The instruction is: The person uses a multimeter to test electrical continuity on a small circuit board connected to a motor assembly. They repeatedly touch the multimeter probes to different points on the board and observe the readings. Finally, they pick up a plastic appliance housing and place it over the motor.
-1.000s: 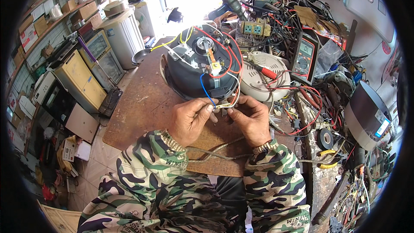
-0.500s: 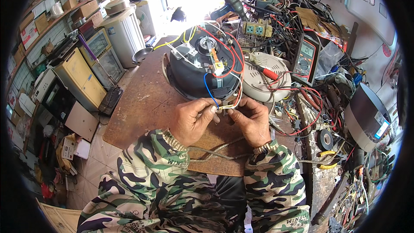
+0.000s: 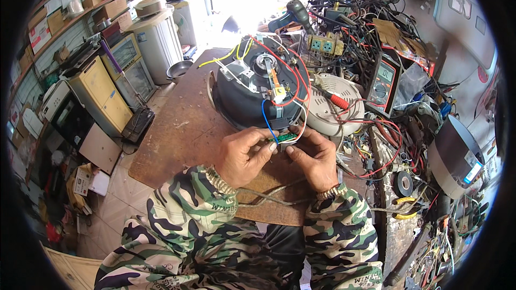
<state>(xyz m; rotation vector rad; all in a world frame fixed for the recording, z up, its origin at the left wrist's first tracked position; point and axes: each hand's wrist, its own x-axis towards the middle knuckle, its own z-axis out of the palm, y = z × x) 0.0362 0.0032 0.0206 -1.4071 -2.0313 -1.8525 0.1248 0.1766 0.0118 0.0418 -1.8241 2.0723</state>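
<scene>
Both hands meet at the front of an upturned black appliance body (image 3: 236,102) with red, yellow, white and blue wires and a metal bracket on top. My left hand (image 3: 242,158) pinches a small green circuit board (image 3: 285,137) where the blue wire (image 3: 266,119) joins. My right hand (image 3: 312,158) grips the board's right end, beside the white wire. The fingertips partly hide the board. Beyond my right hand lies a round cream vented plastic part (image 3: 330,94).
A wooden table (image 3: 166,134) carries the work. To the right are a multimeter (image 3: 384,83), black tape roll (image 3: 403,182), tangled cables (image 3: 349,16) and a cylindrical shell (image 3: 454,158). A power drill (image 3: 290,16) sits behind. Appliances (image 3: 102,91) stand at left.
The small board now shows its green face between my fingers. My hands sit slightly lower in view, and the appliance and surroundings appear shifted slightly right and down.
</scene>
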